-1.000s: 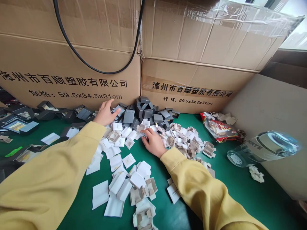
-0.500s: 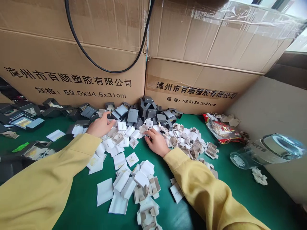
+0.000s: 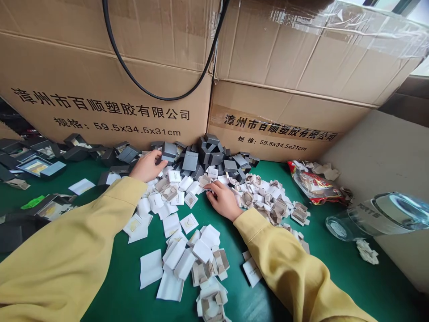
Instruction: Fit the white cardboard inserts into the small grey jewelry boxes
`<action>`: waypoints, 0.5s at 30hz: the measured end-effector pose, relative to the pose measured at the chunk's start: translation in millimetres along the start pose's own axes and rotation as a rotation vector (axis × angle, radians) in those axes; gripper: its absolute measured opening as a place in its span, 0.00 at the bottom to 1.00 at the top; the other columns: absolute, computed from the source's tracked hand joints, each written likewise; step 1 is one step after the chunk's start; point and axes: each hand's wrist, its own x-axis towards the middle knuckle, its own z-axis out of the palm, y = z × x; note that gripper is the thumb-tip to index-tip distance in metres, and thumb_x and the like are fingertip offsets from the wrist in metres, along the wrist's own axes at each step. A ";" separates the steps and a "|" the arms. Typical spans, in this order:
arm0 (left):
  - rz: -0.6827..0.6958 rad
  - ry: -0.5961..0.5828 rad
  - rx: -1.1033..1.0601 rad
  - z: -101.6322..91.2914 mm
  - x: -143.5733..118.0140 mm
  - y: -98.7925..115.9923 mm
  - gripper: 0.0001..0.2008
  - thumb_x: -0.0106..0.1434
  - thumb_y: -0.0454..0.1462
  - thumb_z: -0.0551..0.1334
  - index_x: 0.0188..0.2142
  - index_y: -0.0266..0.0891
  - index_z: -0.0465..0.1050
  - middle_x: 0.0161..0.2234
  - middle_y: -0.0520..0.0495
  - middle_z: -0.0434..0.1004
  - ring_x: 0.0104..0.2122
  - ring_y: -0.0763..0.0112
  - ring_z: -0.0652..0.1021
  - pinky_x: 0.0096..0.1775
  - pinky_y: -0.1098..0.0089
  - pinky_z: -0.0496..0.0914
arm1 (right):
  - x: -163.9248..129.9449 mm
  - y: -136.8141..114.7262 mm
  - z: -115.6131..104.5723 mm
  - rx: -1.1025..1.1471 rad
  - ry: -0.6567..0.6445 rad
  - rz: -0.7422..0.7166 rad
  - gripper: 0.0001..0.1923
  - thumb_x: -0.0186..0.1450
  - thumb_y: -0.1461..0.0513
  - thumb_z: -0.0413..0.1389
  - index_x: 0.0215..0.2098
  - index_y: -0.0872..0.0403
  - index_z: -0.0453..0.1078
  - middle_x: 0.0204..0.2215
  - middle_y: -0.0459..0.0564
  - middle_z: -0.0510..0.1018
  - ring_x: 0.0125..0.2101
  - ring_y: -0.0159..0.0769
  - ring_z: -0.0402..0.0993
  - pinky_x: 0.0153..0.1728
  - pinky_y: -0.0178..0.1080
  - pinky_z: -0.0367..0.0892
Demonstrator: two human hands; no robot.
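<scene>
My left hand (image 3: 147, 166) reaches to the back of the table, thumb and fingers closed on a small dark grey box (image 3: 169, 150) at the edge of a heap of similar boxes (image 3: 211, 152). White folded papers and card inserts (image 3: 174, 175) lie just below that hand. My right hand (image 3: 224, 200) rests low at the middle, beside a pile of crumpled white and grey card inserts (image 3: 264, 194). Its fingers are bent together at the pile's near edge; whatever is between the tips is hidden.
Large cardboard cartons (image 3: 134, 80) stand behind, with a black cable (image 3: 161, 96) hanging in front. More open dark boxes (image 3: 42, 167) lie at left. A red snack bag (image 3: 311, 183), a clear bottle (image 3: 375, 217) and crumpled tissue (image 3: 368, 251) are at right. White papers (image 3: 177, 259) lie nearer me.
The small grey box by my left hand has been tipped up and is now in its fingers. My right hand has barely moved. The whole view has shifted slightly.
</scene>
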 end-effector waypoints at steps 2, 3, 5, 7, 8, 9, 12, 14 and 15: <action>0.032 0.135 -0.018 -11.2 -2.1 9.2 0.15 0.54 0.43 0.57 0.38 0.37 0.66 0.42 0.37 0.72 0.42 0.55 0.73 0.44 0.61 0.66 | -0.2 0.3 0.3 0.004 0.005 0.003 0.12 0.65 0.62 0.48 0.45 0.50 0.68 0.39 0.49 0.72 0.32 0.33 0.70 0.34 0.35 0.65; 0.044 0.195 -0.055 -17.2 -4.1 15.4 0.13 0.54 0.43 0.57 0.36 0.37 0.66 0.42 0.38 0.72 0.42 0.55 0.73 0.44 0.61 0.66 | -0.4 0.4 0.5 0.008 0.007 0.004 0.12 0.65 0.62 0.48 0.45 0.50 0.68 0.39 0.49 0.72 0.32 0.33 0.70 0.34 0.35 0.65; 0.050 0.257 -0.226 -25.7 -11.9 30.4 0.11 0.54 0.43 0.57 0.34 0.39 0.65 0.36 0.43 0.74 0.37 0.60 0.73 0.42 0.62 0.66 | -0.9 0.4 1.1 0.027 0.016 0.006 0.12 0.66 0.61 0.48 0.45 0.50 0.68 0.39 0.49 0.71 0.32 0.34 0.70 0.35 0.36 0.66; 0.051 0.225 -0.575 -23.4 -26.7 47.5 0.10 0.53 0.42 0.57 0.33 0.39 0.65 0.30 0.47 0.73 0.32 0.65 0.73 0.37 0.65 0.67 | -1.3 0.0 1.6 0.064 0.032 0.003 0.12 0.66 0.60 0.47 0.45 0.49 0.69 0.38 0.49 0.71 0.32 0.34 0.70 0.36 0.36 0.66; 0.025 0.171 -0.823 -17.2 -36.7 56.0 0.10 0.53 0.41 0.57 0.34 0.39 0.65 0.29 0.49 0.72 0.30 0.67 0.73 0.35 0.66 0.68 | -1.3 -0.4 1.7 0.090 0.056 0.007 0.12 0.67 0.60 0.46 0.45 0.49 0.69 0.37 0.49 0.71 0.32 0.34 0.70 0.36 0.36 0.67; -0.025 0.081 -1.092 -8.0 -47.7 63.9 0.11 0.53 0.41 0.55 0.35 0.39 0.65 0.27 0.49 0.72 0.27 0.68 0.72 0.32 0.66 0.68 | -1.3 -0.9 1.5 0.120 0.090 0.015 0.13 0.67 0.59 0.46 0.46 0.49 0.69 0.38 0.49 0.70 0.31 0.33 0.69 0.35 0.37 0.67; -0.265 -0.212 -1.615 28.1 -79.5 81.3 0.11 0.52 0.41 0.54 0.34 0.38 0.66 0.23 0.49 0.71 0.21 0.69 0.71 0.28 0.64 0.69 | -1.1 -2.6 -0.2 0.222 0.213 0.024 0.17 0.67 0.58 0.46 0.52 0.49 0.65 0.43 0.53 0.68 0.33 0.34 0.69 0.34 0.37 0.68; -0.375 -0.378 -1.754 47.9 -92.5 85.8 0.10 0.53 0.39 0.55 0.34 0.37 0.68 0.23 0.47 0.73 0.22 0.68 0.73 0.30 0.62 0.70 | -1.2 -3.1 -1.5 0.301 0.248 -0.019 0.20 0.66 0.58 0.47 0.57 0.49 0.59 0.49 0.54 0.65 0.37 0.35 0.69 0.37 0.37 0.69; -0.423 -0.442 -1.791 54.2 -95.6 85.9 0.10 0.54 0.38 0.55 0.34 0.37 0.69 0.24 0.46 0.74 0.25 0.65 0.74 0.32 0.61 0.71 | -1.4 -2.9 -1.8 0.339 0.239 -0.045 0.22 0.66 0.59 0.46 0.59 0.49 0.56 0.51 0.54 0.64 0.40 0.36 0.68 0.38 0.38 0.69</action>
